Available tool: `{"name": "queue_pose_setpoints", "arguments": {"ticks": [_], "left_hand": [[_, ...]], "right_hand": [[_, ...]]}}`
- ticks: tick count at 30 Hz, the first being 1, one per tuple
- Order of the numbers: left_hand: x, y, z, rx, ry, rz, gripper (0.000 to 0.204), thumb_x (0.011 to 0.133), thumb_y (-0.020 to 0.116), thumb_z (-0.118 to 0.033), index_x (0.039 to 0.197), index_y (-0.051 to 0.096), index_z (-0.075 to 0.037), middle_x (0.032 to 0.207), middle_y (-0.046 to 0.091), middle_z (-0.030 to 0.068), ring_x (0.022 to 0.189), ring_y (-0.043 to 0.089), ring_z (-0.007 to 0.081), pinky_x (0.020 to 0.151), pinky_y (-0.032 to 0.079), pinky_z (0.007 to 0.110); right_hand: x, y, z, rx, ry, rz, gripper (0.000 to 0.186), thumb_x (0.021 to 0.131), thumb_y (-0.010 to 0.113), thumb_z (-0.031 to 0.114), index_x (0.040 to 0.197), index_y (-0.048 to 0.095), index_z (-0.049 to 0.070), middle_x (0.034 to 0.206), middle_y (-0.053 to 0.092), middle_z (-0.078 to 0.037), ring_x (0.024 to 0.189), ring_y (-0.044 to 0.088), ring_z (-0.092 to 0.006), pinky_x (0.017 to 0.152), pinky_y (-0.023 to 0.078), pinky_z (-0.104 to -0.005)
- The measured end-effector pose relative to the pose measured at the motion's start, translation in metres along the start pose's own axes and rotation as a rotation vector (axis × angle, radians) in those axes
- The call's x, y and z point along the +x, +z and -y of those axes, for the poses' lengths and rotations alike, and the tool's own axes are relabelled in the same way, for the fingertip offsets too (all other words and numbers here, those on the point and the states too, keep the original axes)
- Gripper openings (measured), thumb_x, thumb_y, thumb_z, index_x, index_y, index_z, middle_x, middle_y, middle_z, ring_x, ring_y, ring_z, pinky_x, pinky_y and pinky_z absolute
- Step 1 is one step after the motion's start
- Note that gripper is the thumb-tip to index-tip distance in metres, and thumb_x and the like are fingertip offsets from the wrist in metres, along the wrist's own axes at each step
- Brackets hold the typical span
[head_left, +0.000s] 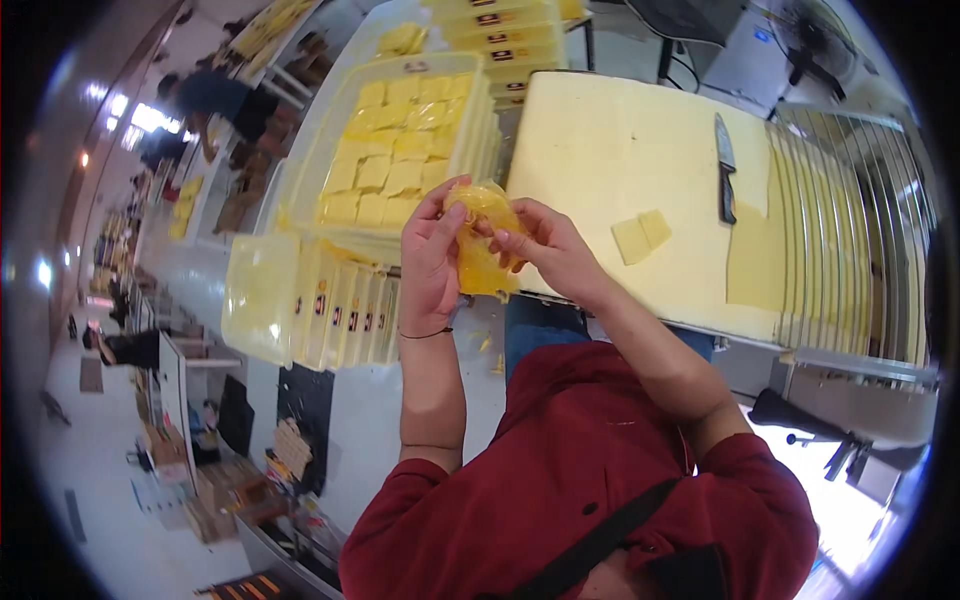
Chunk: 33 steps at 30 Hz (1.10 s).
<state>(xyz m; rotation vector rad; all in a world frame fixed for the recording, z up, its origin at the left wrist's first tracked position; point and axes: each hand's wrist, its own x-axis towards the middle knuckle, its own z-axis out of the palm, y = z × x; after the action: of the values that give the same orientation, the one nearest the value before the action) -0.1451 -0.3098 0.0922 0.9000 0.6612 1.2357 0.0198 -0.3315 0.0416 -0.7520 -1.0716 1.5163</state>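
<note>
A crumpled, see-through yellow plastic bag or film [484,268] is held up in front of my chest. On its left side my left hand [430,262] is closed on it, with the thumb pointing up. My right hand [552,246] pinches its upper part with bent fingers. What lies inside the film, if anything, I cannot make out. Behind my hands, to the left, stands a clear plastic tray [307,150] with rows of pale yellow square pieces [404,177]. Two similar flat pieces [640,236] lie touching each other on the cream board [600,130], right of my right hand.
A black-handled knife [725,175] lies on the board. Beside it, a frame of parallel metal wires [850,235] sits over a yellow sheet [750,265]. Lidded plastic containers [345,305] are stacked at the left and more [505,40] at the back. A fan [812,38] stands far right; people work at distant tables.
</note>
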Motion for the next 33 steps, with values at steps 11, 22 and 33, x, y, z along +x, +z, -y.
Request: {"name": "queue_pose_setpoints", "arguments": {"ticks": [11,22,33], "left_hand": [[0.02,-0.01,0.011,0.827,0.361,-0.035,0.033,0.082,0.075,0.002,0.113,0.066,0.001,0.098,0.066,0.0043,0.086,0.061,0.0119,0.08,0.05,0.025],[-0.074,-0.116,-0.053,1.233,0.459,-0.541,0.015,0.086,0.07,0.003,0.101,0.068,0.001,0.095,0.066,0.0041,0.085,0.061,0.0098,0.076,0.049,0.022],[-0.212,-0.216,-0.093,1.126,0.972,-1.283,0.015,0.095,0.059,-0.001,0.109,0.063,0.002,0.104,0.066,0.0084,0.092,0.063,0.0154,0.082,0.051,0.028]], "right_hand": [[0.008,-0.065,0.047,-0.351,-0.259,-0.29,0.016,0.093,0.066,0.008,0.105,0.064,-0.002,0.088,0.068,-0.004,0.074,0.059,-0.0082,0.067,0.048,-0.0224],[0.075,0.003,0.034,-0.412,-0.347,-0.14,0.013,0.092,0.066,0.009,0.101,0.068,0.001,0.087,0.069,-0.004,0.076,0.062,-0.0093,0.068,0.049,-0.025],[0.044,0.107,-0.021,-0.626,-0.386,0.323,0.01,0.081,0.072,0.01,0.088,0.068,0.003,0.083,0.067,-0.011,0.076,0.065,-0.024,0.067,0.051,-0.0334]]}}
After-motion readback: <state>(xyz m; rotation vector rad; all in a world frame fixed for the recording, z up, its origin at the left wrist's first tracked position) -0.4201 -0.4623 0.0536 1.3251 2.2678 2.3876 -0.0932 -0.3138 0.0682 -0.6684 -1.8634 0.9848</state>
